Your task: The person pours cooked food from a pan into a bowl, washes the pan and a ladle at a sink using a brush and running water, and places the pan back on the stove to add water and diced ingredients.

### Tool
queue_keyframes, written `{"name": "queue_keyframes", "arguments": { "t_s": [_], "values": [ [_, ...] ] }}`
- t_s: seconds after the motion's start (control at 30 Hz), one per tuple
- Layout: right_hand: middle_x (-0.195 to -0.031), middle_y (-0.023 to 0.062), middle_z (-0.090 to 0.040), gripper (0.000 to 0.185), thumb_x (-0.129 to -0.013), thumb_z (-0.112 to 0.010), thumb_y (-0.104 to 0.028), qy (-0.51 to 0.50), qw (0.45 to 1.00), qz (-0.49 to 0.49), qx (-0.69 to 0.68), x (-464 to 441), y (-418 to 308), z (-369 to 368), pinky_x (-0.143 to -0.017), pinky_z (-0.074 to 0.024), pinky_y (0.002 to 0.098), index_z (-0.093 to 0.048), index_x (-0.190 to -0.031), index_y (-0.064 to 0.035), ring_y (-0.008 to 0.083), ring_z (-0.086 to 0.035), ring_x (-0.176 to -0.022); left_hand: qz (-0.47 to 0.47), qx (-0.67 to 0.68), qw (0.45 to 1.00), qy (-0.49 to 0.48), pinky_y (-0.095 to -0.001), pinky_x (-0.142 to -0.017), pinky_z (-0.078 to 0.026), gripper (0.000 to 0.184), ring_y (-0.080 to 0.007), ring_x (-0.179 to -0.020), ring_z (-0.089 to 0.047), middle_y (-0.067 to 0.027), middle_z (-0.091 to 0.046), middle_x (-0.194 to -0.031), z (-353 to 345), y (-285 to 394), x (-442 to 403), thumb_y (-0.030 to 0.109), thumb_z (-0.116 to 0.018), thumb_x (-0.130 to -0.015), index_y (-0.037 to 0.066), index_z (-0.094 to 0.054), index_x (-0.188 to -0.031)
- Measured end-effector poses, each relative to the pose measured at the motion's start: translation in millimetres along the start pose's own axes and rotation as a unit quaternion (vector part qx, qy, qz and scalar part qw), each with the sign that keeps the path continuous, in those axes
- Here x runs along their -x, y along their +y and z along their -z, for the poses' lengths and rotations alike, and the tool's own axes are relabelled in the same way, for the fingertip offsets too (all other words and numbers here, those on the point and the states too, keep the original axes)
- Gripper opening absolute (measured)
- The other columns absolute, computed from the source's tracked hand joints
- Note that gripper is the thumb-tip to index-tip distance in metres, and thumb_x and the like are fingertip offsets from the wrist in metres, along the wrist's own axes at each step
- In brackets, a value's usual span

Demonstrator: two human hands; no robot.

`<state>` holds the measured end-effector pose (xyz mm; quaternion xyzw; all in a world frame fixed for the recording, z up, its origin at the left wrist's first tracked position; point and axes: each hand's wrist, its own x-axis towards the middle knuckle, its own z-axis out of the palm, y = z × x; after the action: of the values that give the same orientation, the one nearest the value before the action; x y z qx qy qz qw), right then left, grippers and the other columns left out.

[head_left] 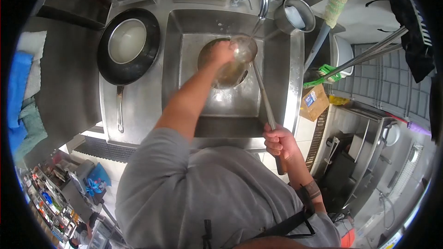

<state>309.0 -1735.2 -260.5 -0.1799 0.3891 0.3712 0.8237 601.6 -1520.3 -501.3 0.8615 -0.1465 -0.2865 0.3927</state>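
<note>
Ladle (262,89): its round end is over the sink (228,126), by the tap (264,0). Its long handle slants back past the sink's front right corner to you.
Right hand (279,141): your fingers are wrapped round the handle, just above its brown tip.
Left hand (224,53): it is by the ladle's round end, over the bowl (226,77). It is blurred, so you cannot tell if the fingers are apart, together or clamped on something.
Feel: the ladle looks like metal, so it should be stiff and hard to break. The far end may feel heavy, since the handle is so long. Wet metal is likely slippery.
Best hold: the brown end looks good for a firm grip, and the round end's rim for your other hand.
Edges: the sink's walls stand all around the bowl. The tap curves over at the back, with the pot (282,19) to its right.
Room: there is open space in the sink in front of the bowl. The black pan (126,74) sits well apart, on the left.
</note>
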Motion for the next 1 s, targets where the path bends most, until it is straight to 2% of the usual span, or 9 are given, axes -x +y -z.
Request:
{"name": "queue_keyframes", "arguments": {
  "t_s": [0.07, 0.13, 0.23, 0.4, 0.5, 0.57, 0.67, 0.77, 1.0],
  "values": [
    [-0.061, -0.0049, -0.04, 0.015, -0.092, -0.058, 0.0, -0.025, 0.999, 0.021, 0.036, -11.1, 0.9, -15.5, -0.032, -0.0245, 0.0254, -0.054, -0.096, -0.0134, 0.0068, -0.034, -0.038, 0.203, 0.393, 0.876, 0.192, -0.0417, -0.066, -0.061, 0.038, -0.033, -0.073, -0.074, -0.0186, -0.073, -0.095, -26.4, 42.6, 12.0, 0.023, -0.06, -0.102, -0.011, -0.057, -0.119],
    [-0.061, -0.0047, -0.04, 0.017, -0.091, -0.058, 0.001, -0.007, 0.998, 0.037, 0.054, -23.6, 7.7, -24.4, -0.033, -0.0255, 0.0264, -0.054, -0.096, -0.0142, 0.0074, -0.034, -0.038, 0.26, 0.668, 0.681, 0.15, -0.0429, -0.074, -0.061, 0.031, -0.0313, -0.084, -0.073, -0.0176, -0.069, -0.102, -48.4, 67.1, 11.1, 0.019, -0.059, -0.102, -0.006, -0.058, -0.119],
    [-0.061, -0.0041, -0.04, 0.014, -0.094, -0.055, 0.0, -0.059, 0.996, 0.051, -0.034, -40.9, 14.1, -11.7, -0.033, -0.0261, 0.0263, -0.054, -0.096, -0.0138, 0.0074, -0.035, -0.039, 0.205, 0.778, 0.592, 0.044, -0.0442, -0.084, -0.062, 0.027, -0.031, -0.095, -0.071, -0.0194, -0.066, -0.106, -71.5, 80.0, 6.1, 0.016, -0.058, -0.101, -0.004, -0.058, -0.119],
    [-0.061, -0.0037, -0.042, 0.014, -0.094, -0.052, 0.0, -0.107, 0.987, 0.013, -0.115, -7.6, -3.9, 0.1, -0.031, -0.0262, 0.0246, -0.059, -0.098, -0.0116, 0.0063, -0.034, -0.039, 0.199, 0.606, 0.77, -0.012, -0.0455, -0.091, -0.06, 0.025, -0.0335, -0.097, -0.072, -0.0225, -0.068, -0.109, -32.1, 51.3, -0.3, 0.014, -0.059, -0.1, -0.004, -0.059, -0.117],
    [-0.063, -0.0035, -0.041, 0.017, -0.09, -0.057, 0.001, 0.026, 0.997, 0.028, 0.068, 19.5, -6.4, -6.7, -0.034, -0.0255, 0.0252, -0.051, -0.101, -0.0104, 0.0067, -0.035, -0.04, 0.155, 0.471, 0.868, 0.008, -0.0451, -0.09, -0.06, 0.023, -0.0359, -0.096, -0.073, -0.0244, -0.071, -0.109, 15.2, 43.5, 14.6, 0.014, -0.061, -0.098, -0.004, -0.064, -0.111],
    [-0.063, -0.0024, -0.042, 0.019, -0.088, -0.059, 0.002, 0.07, 0.985, 0.036, 0.153, 32.9, -1.0, -17.9, -0.034, -0.0267, 0.0253, -0.051, -0.101, -0.0091, 0.0075, -0.037, -0.04, 0.054, -0.068, 0.996, -0.001, -0.0454, -0.085, -0.059, 0.024, -0.0368, -0.092, -0.073, -0.0219, -0.073, -0.11, 57.9, 60.6, 34.4, 0.011, -0.065, -0.091, -0.001, -0.067, -0.111],
    [-0.063, 0.0015, -0.047, 0.022, -0.085, -0.063, 0.003, 0.133, 0.954, 0.055, 0.262, 36.5, 6.3, -18.0, -0.034, -0.0329, 0.028, -0.049, -0.099, -0.0057, 0.0113, -0.044, -0.04, -0.102, -0.304, 0.946, 0.039, -0.0492, -0.081, -0.056, 0.026, -0.0379, -0.093, -0.072, -0.0187, -0.073, -0.104, 73.2, 64.7, 29.4, 0.013, -0.065, -0.087, 0.003, -0.065, -0.111],
    [-0.065, 0.0045, -0.051, 0.016, -0.087, -0.064, -0.003, 0.228, 0.831, 0.168, 0.48, 23.2, 21.0, -16.0, -0.038, -0.0429, 0.0348, -0.05, -0.095, -0.0038, 0.0166, -0.052, -0.043, -0.266, -0.256, 0.907, 0.201, -0.0527, -0.079, -0.055, 0.022, -0.0405, -0.091, -0.07, -0.0202, -0.072, -0.09, 79.9, 78.0, 52.7, 0.021, -0.063, -0.089, 0.005, -0.062, -0.105],
    [-0.072, 0.0212, -0.062, 0.023, -0.088, -0.065, -0.015, 0.272, 0.588, 0.379, 0.661, -76.2, 58.8, -50.3, -0.063, -0.052, 0.0472, -0.054, -0.101, 0.0013, 0.034, -0.066, -0.064, -0.013, -0.185, 0.913, 0.363, -0.0534, -0.071, -0.053, 0.015, -0.0418, -0.079, -0.068, -0.0207, -0.068, -0.079, 141.2, 66.0, 228.1, 0.022, -0.064, -0.094, 0.008, -0.059, -0.098]
  ]
}}
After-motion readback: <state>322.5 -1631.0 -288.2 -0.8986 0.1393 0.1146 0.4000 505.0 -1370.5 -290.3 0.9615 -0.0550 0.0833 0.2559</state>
